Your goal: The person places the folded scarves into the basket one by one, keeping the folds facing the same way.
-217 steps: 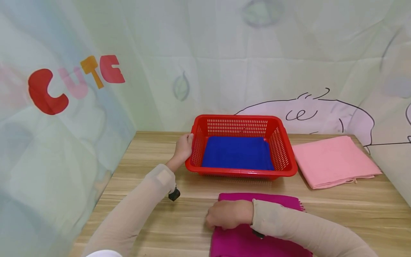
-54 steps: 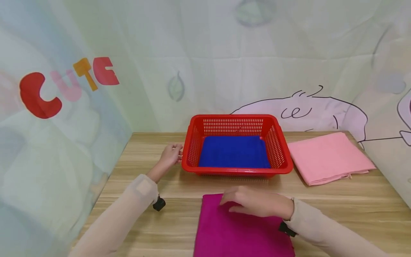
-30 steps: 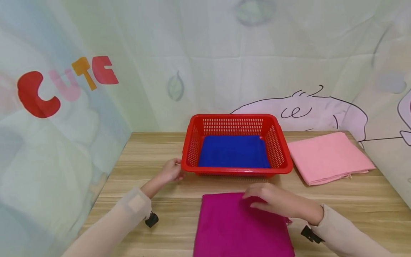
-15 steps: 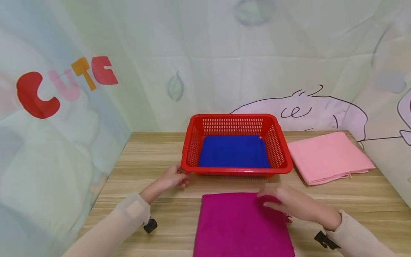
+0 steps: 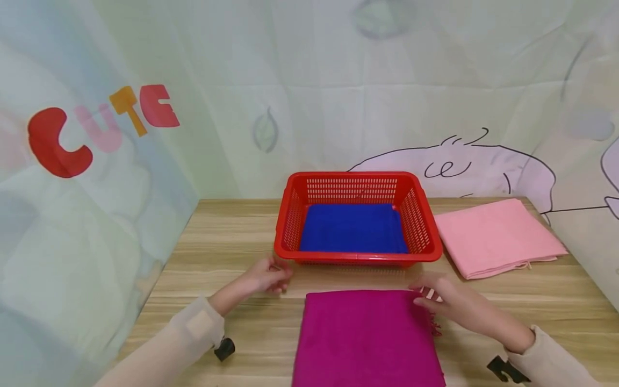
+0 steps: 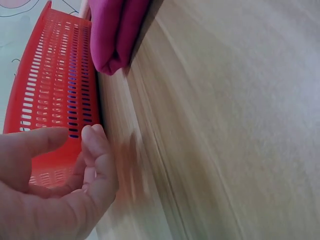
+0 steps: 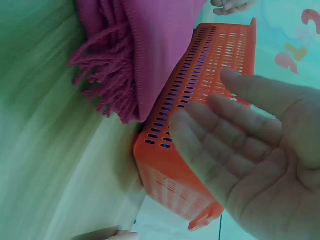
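Note:
A folded magenta scarf (image 5: 365,338) with a tasselled fringe (image 7: 107,65) lies at the front of the table. My right hand (image 5: 456,303) hovers at its far right corner, fingers loosely bent and holding nothing. Beyond the scarf stands a red plastic basket (image 5: 358,257) with slotted walls, and a folded blue cloth (image 5: 353,228) lies flat inside it. My left hand (image 5: 266,275) is just in front of the basket's near left corner; the left wrist view shows a gap between its thumb and fingertips (image 6: 92,132).
A folded pink cloth (image 5: 500,236) lies right of the basket, near the table's back right edge. The wooden table (image 5: 213,231) meets a printed fabric backdrop (image 5: 232,107) behind and at the left.
My left hand has let go of the basket's left rim and come nearer, round its front corner. My right hand has slid rightward across the scarf, which now lies squarer.

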Action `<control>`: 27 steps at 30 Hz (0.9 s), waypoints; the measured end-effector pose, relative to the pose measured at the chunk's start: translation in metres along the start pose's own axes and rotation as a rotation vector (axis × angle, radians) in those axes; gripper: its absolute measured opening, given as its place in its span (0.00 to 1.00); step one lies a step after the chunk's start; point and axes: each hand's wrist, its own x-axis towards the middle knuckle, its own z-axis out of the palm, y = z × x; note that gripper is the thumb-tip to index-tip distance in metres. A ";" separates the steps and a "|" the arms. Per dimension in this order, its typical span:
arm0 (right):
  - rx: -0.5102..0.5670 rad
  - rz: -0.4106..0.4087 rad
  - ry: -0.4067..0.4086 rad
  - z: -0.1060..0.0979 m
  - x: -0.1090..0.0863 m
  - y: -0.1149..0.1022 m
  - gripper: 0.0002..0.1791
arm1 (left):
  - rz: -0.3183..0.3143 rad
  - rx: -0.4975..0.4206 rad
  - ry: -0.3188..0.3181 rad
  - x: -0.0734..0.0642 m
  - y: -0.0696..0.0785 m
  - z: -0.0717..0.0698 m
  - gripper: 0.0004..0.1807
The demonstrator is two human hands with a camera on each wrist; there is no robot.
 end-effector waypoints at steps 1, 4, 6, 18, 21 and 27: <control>0.005 0.019 0.008 0.000 -0.001 0.001 0.08 | 0.008 -0.009 -0.016 -0.001 0.000 0.000 0.18; 0.006 0.088 0.021 -0.002 -0.006 0.002 0.08 | 0.037 -0.010 -0.064 -0.005 0.000 0.001 0.21; 0.007 0.141 0.024 -0.002 -0.008 0.002 0.08 | 0.046 -0.012 -0.086 -0.007 -0.001 0.003 0.21; 0.074 0.291 0.011 0.001 -0.027 0.011 0.10 | 0.003 -0.011 -0.161 -0.016 -0.002 0.018 0.15; 0.112 0.298 -0.006 0.002 -0.029 0.013 0.10 | 0.007 -0.008 -0.172 -0.018 -0.001 0.021 0.14; 0.164 0.294 -0.022 0.006 -0.033 0.017 0.09 | -0.003 -0.005 -0.181 -0.017 -0.004 0.025 0.13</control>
